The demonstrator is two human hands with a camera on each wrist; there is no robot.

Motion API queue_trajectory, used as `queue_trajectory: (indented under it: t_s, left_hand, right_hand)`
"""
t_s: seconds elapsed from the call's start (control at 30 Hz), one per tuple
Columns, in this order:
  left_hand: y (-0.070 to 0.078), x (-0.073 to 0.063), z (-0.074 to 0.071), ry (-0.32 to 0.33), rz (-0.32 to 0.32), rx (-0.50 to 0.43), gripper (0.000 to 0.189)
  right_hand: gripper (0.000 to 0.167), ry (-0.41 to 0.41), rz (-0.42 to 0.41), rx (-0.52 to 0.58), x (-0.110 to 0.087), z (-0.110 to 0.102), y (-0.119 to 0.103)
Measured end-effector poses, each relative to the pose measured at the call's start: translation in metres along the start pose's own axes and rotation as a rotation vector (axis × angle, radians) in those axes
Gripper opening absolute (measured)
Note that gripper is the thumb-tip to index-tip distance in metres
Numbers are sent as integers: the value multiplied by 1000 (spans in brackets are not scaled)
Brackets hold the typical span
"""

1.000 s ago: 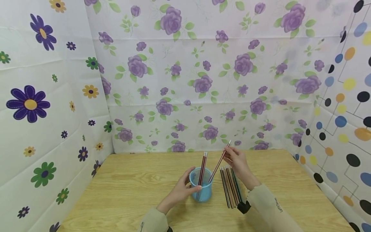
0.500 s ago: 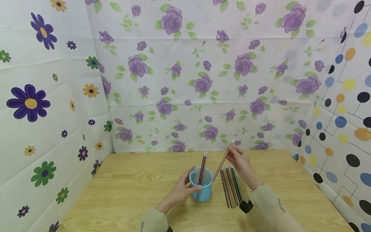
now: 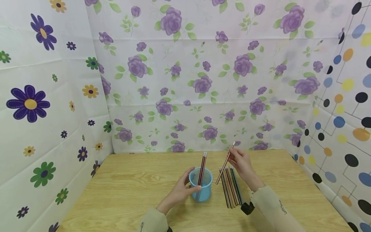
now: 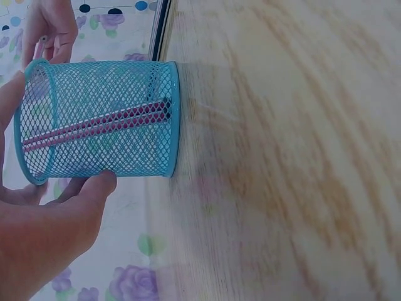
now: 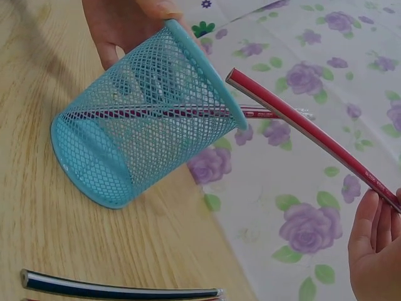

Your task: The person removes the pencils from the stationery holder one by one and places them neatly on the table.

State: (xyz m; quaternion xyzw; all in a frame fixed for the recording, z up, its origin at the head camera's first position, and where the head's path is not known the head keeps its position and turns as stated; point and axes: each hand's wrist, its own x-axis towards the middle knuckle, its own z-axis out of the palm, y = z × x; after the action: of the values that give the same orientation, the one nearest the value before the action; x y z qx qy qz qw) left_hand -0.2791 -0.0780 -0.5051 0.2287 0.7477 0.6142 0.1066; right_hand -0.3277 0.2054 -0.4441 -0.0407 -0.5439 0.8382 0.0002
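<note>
A blue mesh pencil cup (image 3: 206, 194) stands upright on the table, its rim held between the thumb and fingers of my left hand (image 3: 179, 190). At least two dark red pencils (image 3: 202, 168) lean inside it, as the left wrist view also shows through the mesh. My right hand (image 3: 242, 164) pinches a red striped pencil (image 5: 307, 125) near its top end. This pencil slants in the air just right of the cup, apart from the rim. Several pencils (image 3: 231, 190) lie side by side on the table, below and left of my right hand.
The wooden table (image 3: 130, 183) carries the cup and the row of pencils. Flower-patterned cloth (image 3: 188, 129) hangs behind and to the left, and dotted cloth (image 3: 339, 141) at the right. A black wrist device (image 3: 247, 207) sits close beside the row.
The pencil in my right hand has moved from the cup's rim to the right, and its lower end now hangs beside the cup. My left hand and the cup have stayed in place.
</note>
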Motion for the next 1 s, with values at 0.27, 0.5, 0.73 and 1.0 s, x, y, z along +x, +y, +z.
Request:
queue_trajectory:
  t_s: [0.27,0.5,0.73,1.0]
  left_hand:
    - [0,-1,0,-3,0,-3,80]
    - [1,-1,0,-9,-4,-4,78]
    - [1,-1,0,-12,-4,0,82]
    - [0,-1,-1,-8,-3,-1,81]
  right_hand:
    - [11,21,3,-63,4,-10,10]
    - [11,12,39,-75,6,-19,14]
    - [11,2,77,-116,6,-24,16]
    - [13,-9,109,-174,10,-32,20]
